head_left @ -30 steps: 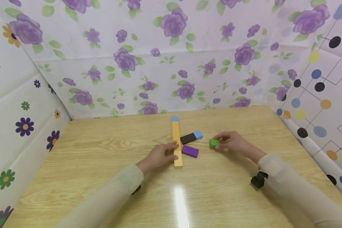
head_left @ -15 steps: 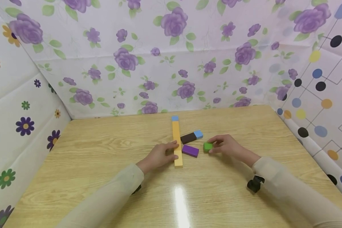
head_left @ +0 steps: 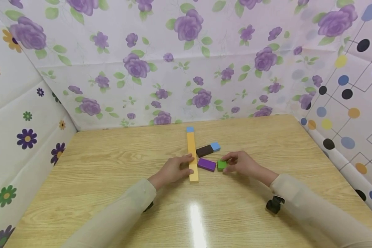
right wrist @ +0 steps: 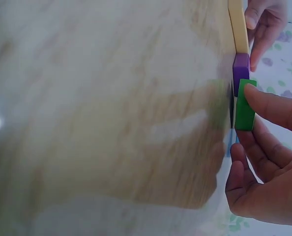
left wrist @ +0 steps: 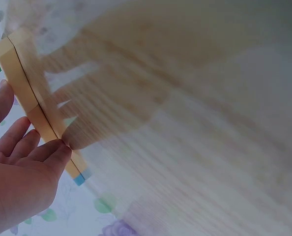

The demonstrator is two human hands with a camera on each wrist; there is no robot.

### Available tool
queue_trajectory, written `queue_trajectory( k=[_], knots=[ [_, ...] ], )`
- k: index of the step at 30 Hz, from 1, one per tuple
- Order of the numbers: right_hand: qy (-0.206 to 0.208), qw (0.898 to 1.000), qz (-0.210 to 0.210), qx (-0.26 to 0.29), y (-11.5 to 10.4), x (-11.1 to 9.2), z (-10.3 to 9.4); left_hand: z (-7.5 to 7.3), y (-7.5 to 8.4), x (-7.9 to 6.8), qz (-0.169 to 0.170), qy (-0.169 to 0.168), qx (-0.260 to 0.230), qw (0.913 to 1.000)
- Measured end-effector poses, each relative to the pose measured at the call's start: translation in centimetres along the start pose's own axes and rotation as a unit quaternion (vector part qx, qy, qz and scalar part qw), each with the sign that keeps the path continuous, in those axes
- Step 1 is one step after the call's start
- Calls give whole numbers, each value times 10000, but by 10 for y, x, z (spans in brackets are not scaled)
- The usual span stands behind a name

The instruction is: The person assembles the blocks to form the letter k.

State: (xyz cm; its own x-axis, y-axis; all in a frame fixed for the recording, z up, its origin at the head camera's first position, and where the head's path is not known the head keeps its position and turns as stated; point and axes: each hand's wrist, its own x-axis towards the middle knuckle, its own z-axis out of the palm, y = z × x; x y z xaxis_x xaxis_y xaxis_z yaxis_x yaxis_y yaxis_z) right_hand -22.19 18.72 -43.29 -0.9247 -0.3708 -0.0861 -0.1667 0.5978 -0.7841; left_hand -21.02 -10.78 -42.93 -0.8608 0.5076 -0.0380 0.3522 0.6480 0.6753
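Note:
A long orange bar (head_left: 191, 143) with a pale yellow near end and a blue far end lies on the table. My left hand (head_left: 171, 168) touches its left side, thumb and fingertips resting on it with the fingers loose. To the right of the bar lies a purple block (head_left: 206, 164). My right hand (head_left: 242, 163) pinches a small green block (head_left: 221, 165) between thumb and fingers, just off the purple block's right end. In the right wrist view the green block (right wrist: 245, 105) stands in front of the purple block (right wrist: 241, 69) and partly covers it.
Behind the purple block, a black block (head_left: 205, 150) and a light blue block (head_left: 215, 146) lie end to end at a slant. The wooden table (head_left: 111, 151) is bordered by a flowered sheet (head_left: 111, 51) at the back and patterned sheets at both sides.
My right hand has carried the green block left and toward me, up to the purple block's right end. The left hand and the other blocks have stayed put.

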Motion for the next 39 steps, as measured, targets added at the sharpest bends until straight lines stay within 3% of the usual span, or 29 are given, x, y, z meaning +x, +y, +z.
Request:
queue_trajectory(
  k=[19,39],
  knots=[
    [-423,9986,-281,-109,5,0,-3,-1,0,0,-31,-13,-66,10000],
    [-296,9994,-151,33,-2,-1,4,0,0,1,40,-17,2,10000]
  ],
)
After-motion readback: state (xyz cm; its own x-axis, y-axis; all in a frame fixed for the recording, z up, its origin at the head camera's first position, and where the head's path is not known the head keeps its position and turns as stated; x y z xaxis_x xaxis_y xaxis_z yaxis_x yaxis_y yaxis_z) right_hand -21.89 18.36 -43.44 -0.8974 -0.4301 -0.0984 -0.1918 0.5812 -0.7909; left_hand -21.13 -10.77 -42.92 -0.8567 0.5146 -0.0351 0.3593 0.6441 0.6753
